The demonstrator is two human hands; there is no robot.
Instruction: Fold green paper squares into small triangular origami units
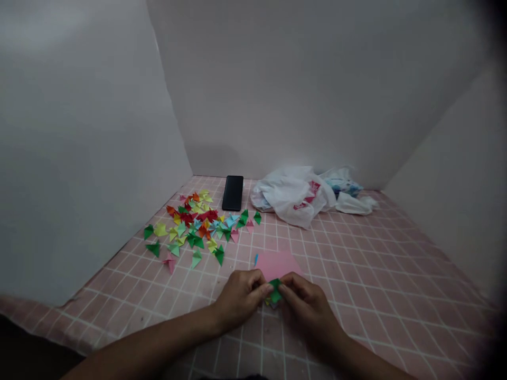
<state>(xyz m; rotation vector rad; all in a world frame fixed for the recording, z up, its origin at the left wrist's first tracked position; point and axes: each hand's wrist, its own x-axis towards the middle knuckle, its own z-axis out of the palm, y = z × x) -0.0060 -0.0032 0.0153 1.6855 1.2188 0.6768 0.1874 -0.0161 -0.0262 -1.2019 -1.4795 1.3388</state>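
A small folded piece of green paper (275, 291) is pinched between both hands, low in the middle of the view. My left hand (241, 296) grips its left side with thumb and fingers. On the right side, my right hand (307, 302) holds it by thumb and forefinger. Just beyond the hands lies a pink paper sheet (278, 263), with a bit of blue showing at its left edge. Some yellow and pale scraps peek out beneath the green paper; what they are I cannot make out.
Many small folded paper pieces (194, 240) in several colours spread over the left of the pink checked cloth (356, 274). Behind them lies a black phone (233, 193). White plastic bags (295, 195) are crumpled at the back. Pale walls (285, 95) enclose the surface.
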